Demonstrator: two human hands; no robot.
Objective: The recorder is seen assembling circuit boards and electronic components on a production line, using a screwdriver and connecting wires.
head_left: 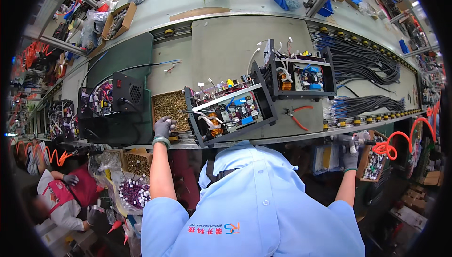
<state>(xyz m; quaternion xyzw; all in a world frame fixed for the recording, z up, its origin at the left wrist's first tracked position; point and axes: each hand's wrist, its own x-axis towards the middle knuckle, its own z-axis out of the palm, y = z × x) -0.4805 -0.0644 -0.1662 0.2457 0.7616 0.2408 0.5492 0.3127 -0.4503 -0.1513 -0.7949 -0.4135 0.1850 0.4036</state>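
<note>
The left hand (165, 129), in a dark grey glove, is at the near right corner of a box (152, 111) of brass-coloured fasteners (169, 105); its fingers are bent, but I cannot tell whether they pinch anything. Just to its right sits an open power-supply unit (230, 111), black-framed, with a copper-coloured coil and blue components. The right hand (349, 151), also gloved, is well apart from that unit, wrapped around a grey air tool (344, 140) near a coiled orange hose (398, 137). Red lettering and a red-and-blue emblem (214, 229) mark the light blue shirt (263, 186), upside down in this view; print on the unit is too small to read. The unit stands at an angle, its near left corner reaching the metal front rail (292, 138), its far right side close against a second open unit (303, 76). Red-handled pliers (300, 116) lie between the near unit and a bundle of black cables (369, 105). Grey board (235, 45) stretches behind both units toward the far rail; leftward, a dark green mat (139, 54) carries a black-cased unit (128, 92) with a red switch.
</note>
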